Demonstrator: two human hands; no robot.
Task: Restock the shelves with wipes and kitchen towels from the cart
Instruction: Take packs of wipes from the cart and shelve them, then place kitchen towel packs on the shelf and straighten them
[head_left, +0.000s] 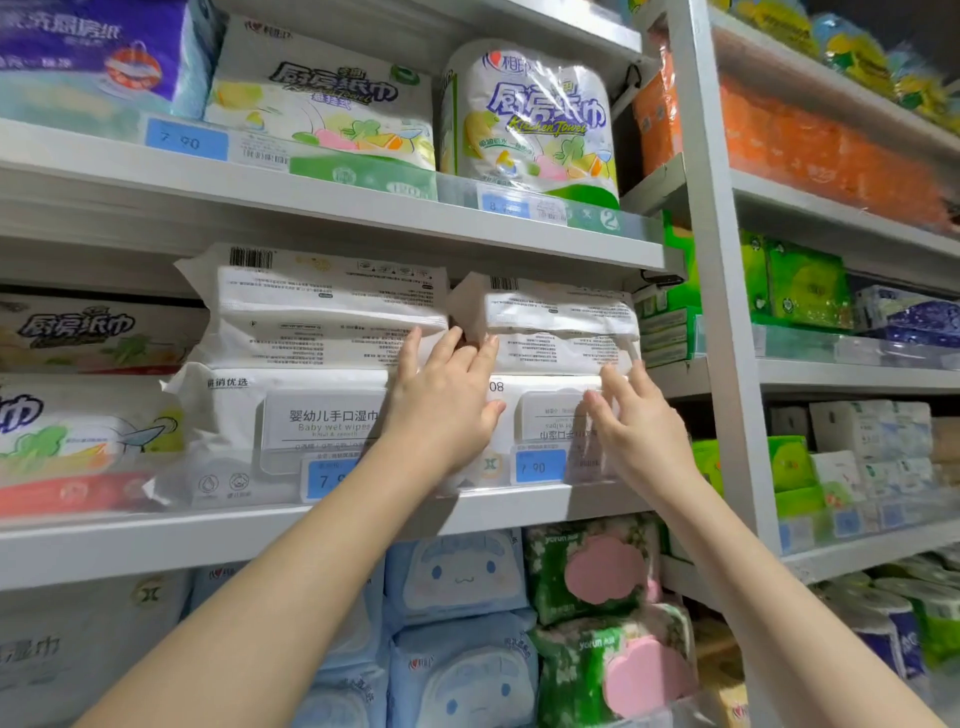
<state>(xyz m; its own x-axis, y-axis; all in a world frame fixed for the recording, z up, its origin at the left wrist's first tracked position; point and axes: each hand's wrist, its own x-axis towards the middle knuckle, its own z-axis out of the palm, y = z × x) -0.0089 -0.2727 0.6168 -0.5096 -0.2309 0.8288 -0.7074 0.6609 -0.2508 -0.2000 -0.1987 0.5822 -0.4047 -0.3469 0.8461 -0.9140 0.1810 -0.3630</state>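
Right bay: orange packs (831, 150) up high, green tissue packs (808, 286) below them. Blue price tag (186, 139) upper left reads 7.90.
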